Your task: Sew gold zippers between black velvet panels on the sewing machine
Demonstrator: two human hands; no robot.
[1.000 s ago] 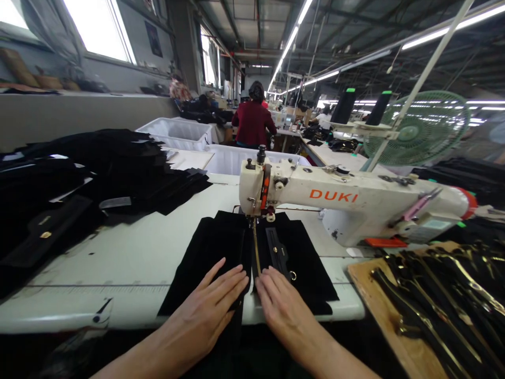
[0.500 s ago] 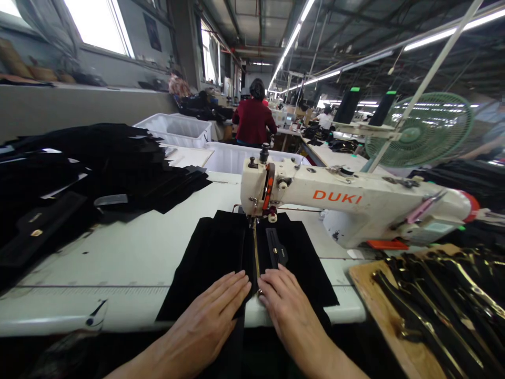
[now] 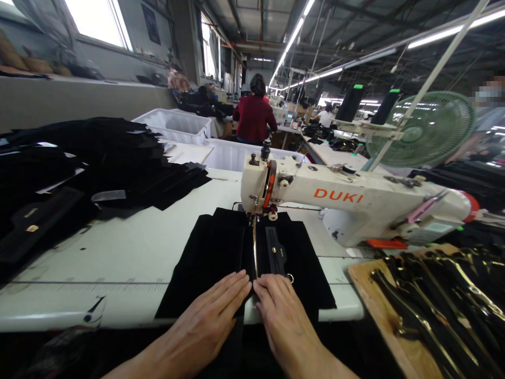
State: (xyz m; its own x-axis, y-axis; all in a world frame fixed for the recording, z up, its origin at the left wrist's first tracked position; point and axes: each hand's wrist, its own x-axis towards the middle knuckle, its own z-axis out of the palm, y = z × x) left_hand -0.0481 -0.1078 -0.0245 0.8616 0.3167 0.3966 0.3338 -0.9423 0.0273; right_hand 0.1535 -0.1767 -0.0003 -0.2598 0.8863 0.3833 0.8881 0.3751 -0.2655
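A black fabric panel [image 3: 213, 247] lies under the needle area of a white sewing machine [image 3: 292, 181]. A gold-toothed zipper [image 3: 255, 247] runs from the presser foot toward me along the panel's middle. My left hand [image 3: 209, 310] rests flat on the fabric left of the zipper, fingers stretched out. My right hand [image 3: 282, 310] is closed at the zipper's near end, its fingers bent and together; the fingertips' underside is hidden. Beyond its fingers lies a black strap tab [image 3: 277, 252] with a small gold stud, and a gold ring [image 3: 291, 278] shows beside them.
Piled black fabric pieces [image 3: 118, 163] cover the table's left side. On the right, a wooden board [image 3: 379, 300] carries several black zippers [image 3: 437, 300] with gold teeth. Behind the machine are white plastic bins [image 3: 177, 126], a green fan [image 3: 422, 129] and a seated person [image 3: 255, 116] in dark red.
My right hand has shifted slightly left and toward me, closer to my left hand. The zipper's teeth now face up more plainly, and a gold ring has come into sight. My left hand stays put.
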